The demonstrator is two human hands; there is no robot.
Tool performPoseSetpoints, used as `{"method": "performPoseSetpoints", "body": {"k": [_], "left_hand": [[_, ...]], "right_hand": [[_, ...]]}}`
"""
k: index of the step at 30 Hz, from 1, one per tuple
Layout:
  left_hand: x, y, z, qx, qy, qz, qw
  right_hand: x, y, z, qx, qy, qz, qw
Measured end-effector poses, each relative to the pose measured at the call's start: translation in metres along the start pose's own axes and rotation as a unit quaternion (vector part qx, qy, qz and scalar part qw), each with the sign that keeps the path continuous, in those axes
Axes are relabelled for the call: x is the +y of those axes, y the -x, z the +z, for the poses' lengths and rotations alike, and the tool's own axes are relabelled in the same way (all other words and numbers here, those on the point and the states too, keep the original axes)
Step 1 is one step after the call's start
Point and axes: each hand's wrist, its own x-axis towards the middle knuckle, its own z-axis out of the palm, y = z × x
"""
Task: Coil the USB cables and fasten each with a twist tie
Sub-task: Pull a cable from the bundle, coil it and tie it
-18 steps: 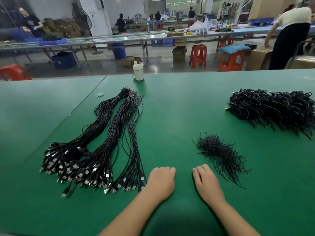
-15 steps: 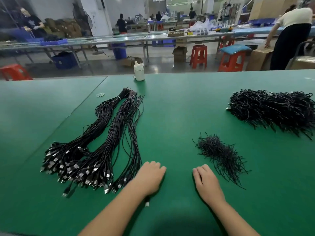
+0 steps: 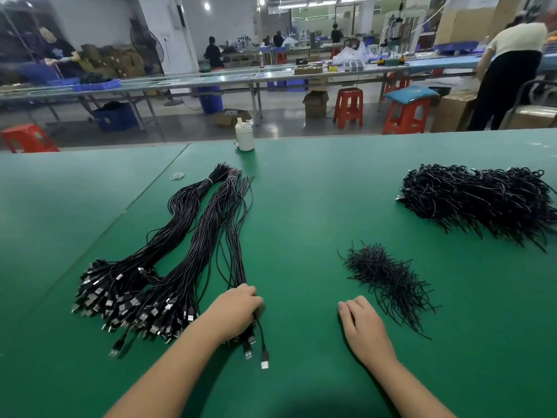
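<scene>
Long black USB cables [image 3: 193,236] lie in loose bundles on the left of the green table [image 3: 301,221], with their plugs fanned out toward me. My left hand [image 3: 235,312] lies over the plug ends of the rightmost bundle, and its fingers curl round some of those cables. Two plugs stick out below its wrist. My right hand [image 3: 364,327] rests flat on the table with fingers straight and holds nothing. Just right of it is a small heap of black twist ties [image 3: 388,276], which it does not touch.
A large pile of black coiled cables [image 3: 482,200] fills the far right of the table. A white bottle [image 3: 244,137] stands at the far edge, with a small white ring [image 3: 177,175] near it. Beyond are stools, benches and several people.
My left hand has slid left from the bare table onto the right cable bundle and curled its fingers round cables. My right hand has stayed in place.
</scene>
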Motion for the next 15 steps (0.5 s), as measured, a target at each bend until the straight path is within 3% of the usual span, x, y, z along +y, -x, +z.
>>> {"method": "performPoseSetpoints", "body": {"k": [3,6,7,9,10,11,12,13,15], "left_hand": [[0.007,0.0,-0.002,0.092,0.011,0.016,0.996],[0.028,-0.003,-0.008,0.223,0.201,-0.062,0.952],[0.038,-0.005,-0.011,0.234,0.313,-0.097,0.915],[0.061,-0.011,-0.019,0.21,0.56,-0.137,0.79],[0.073,-0.014,-0.022,0.19,0.65,-0.141,0.722],[0.083,-0.016,-0.024,0.171,0.703,-0.143,0.676],[0.092,-0.017,-0.025,0.156,0.719,-0.142,0.663],[0.1,-0.017,-0.024,0.143,0.711,-0.138,0.674],[0.111,-0.016,-0.021,0.139,0.655,-0.117,0.733]], "right_hand": [[-0.002,-0.001,-0.002,0.003,-0.009,0.004,1.0],[-0.01,-0.003,-0.01,-0.013,-0.022,0.02,0.999],[-0.015,-0.003,-0.013,-0.018,-0.038,0.022,0.999],[-0.031,-0.003,-0.018,-0.041,-0.103,0.024,0.994],[-0.042,-0.002,-0.019,-0.067,-0.159,0.031,0.985],[-0.054,-0.001,-0.021,-0.097,-0.226,0.041,0.968],[-0.066,-0.001,-0.022,-0.123,-0.288,0.05,0.948],[-0.075,-0.001,-0.023,-0.134,-0.332,0.056,0.932],[-0.086,-0.005,-0.025,-0.111,-0.355,0.056,0.926]]}}
